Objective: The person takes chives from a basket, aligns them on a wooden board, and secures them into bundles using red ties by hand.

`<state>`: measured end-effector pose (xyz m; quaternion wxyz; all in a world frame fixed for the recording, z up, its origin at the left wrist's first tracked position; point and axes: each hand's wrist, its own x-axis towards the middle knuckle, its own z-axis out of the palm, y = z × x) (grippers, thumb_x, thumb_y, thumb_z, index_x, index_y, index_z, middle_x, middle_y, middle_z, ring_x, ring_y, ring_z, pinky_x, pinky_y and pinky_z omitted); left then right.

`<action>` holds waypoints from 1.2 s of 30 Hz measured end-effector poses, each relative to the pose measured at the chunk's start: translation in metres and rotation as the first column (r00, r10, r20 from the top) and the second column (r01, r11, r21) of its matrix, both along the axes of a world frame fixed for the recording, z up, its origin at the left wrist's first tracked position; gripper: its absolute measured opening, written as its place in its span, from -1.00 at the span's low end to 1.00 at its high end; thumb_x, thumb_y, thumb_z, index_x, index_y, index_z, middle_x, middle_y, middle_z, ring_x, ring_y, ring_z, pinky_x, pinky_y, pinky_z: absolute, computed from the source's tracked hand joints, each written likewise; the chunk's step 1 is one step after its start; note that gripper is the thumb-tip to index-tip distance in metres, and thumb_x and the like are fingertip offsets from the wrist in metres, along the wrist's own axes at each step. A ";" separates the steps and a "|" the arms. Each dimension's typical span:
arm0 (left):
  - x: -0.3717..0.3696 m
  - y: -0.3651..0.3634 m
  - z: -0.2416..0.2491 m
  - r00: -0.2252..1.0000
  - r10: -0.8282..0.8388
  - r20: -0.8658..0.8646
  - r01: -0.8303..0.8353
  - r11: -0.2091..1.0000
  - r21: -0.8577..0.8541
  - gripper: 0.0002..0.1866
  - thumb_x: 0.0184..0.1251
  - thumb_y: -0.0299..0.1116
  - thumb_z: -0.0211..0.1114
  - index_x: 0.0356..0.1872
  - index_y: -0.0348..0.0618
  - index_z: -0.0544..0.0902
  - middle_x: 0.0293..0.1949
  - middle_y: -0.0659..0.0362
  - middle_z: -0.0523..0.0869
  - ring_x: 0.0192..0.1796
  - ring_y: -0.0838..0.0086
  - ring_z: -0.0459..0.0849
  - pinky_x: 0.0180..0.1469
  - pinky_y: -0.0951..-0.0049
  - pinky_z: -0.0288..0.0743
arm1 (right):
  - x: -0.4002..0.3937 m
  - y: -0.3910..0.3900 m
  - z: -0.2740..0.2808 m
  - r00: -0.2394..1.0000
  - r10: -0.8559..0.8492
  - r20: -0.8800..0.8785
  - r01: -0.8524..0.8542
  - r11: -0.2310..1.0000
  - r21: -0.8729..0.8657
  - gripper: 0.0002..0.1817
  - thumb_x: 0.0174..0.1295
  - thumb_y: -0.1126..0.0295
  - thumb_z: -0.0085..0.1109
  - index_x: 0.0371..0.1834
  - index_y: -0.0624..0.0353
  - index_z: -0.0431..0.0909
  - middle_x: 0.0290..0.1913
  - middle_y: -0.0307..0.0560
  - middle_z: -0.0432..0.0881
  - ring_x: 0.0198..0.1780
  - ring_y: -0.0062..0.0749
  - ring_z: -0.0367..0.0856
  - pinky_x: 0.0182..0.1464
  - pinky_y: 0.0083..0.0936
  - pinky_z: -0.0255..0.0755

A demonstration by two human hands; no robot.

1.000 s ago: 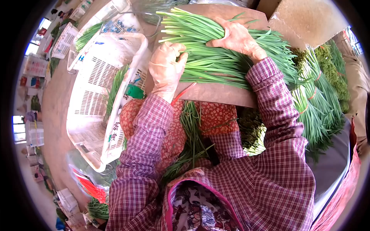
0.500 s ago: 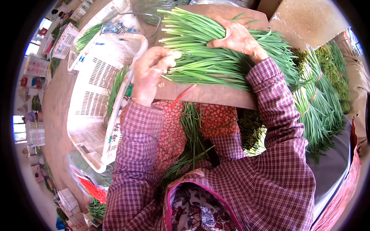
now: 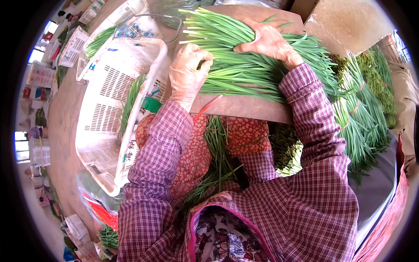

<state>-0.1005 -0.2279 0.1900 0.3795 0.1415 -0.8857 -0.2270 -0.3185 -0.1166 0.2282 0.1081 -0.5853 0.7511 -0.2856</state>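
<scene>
A loose pile of green chives point(image 3: 248, 72) lies across a brown board point(image 3: 270, 111), its pale cut ends to the left. My right hand point(image 3: 270, 46) rests on top of the pile, thumb spread away from the fingers. At the cut ends is my left hand point(image 3: 187, 74), its fingers curled in a pinch; whatever is between them is hidden. A red tie strip point(image 3: 208, 107) hangs over the board's near edge. Below it, loose chive leaves point(image 3: 216, 144) lie on the red flowered cloth point(image 3: 192, 153) over my lap.
On the left stands a white plastic crate point(image 3: 109, 118) with a few chives inside. Tied chive bundles point(image 3: 362, 118) are stacked at right, beside a cardboard box point(image 3: 349, 26). A plastic bag with red strips point(image 3: 102, 214) sits lower left.
My left hand has moved slightly right and turned, with its fingers now curled more over the cut ends. My right hand has stayed nearly still on the pile.
</scene>
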 end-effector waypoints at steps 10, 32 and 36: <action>0.031 0.005 0.028 0.969 -0.164 -0.185 0.246 0.708 0.662 -0.89 0.37 -0.44 0.23 -0.18 -0.24 0.57 -0.20 0.17 0.70 -0.25 0.62 0.59 -0.14 0.61 0.47 | -0.001 0.000 -0.001 0.999 0.032 0.008 -0.032 0.999 -0.030 -0.20 -0.06 0.09 0.41 0.27 0.26 0.40 -0.07 0.12 0.71 -0.02 -0.11 0.67 0.13 -0.36 0.45; 0.071 0.033 0.105 0.987 -0.162 -0.017 0.118 0.641 0.759 -0.69 0.35 -0.32 0.25 -0.03 -0.34 0.65 -0.24 0.18 0.74 -0.33 0.64 0.63 -0.34 0.60 0.49 | -0.001 0.002 0.001 0.986 0.089 0.139 -0.085 0.996 -0.032 -0.14 -0.07 -0.08 0.46 0.27 0.18 0.45 -0.03 0.09 0.71 0.06 -0.11 0.65 0.19 -0.33 0.42; 0.017 0.010 0.060 0.994 0.022 -0.111 0.066 0.680 0.730 -0.71 0.38 -0.35 0.25 0.00 -0.33 0.64 -0.25 0.18 0.73 -0.39 0.70 0.58 -0.43 0.68 0.39 | 0.007 0.006 0.015 0.990 0.068 0.127 -0.077 0.995 0.064 -0.10 -0.03 0.02 0.49 0.35 0.25 0.34 0.07 0.09 0.66 0.14 -0.18 0.60 0.23 -0.37 0.38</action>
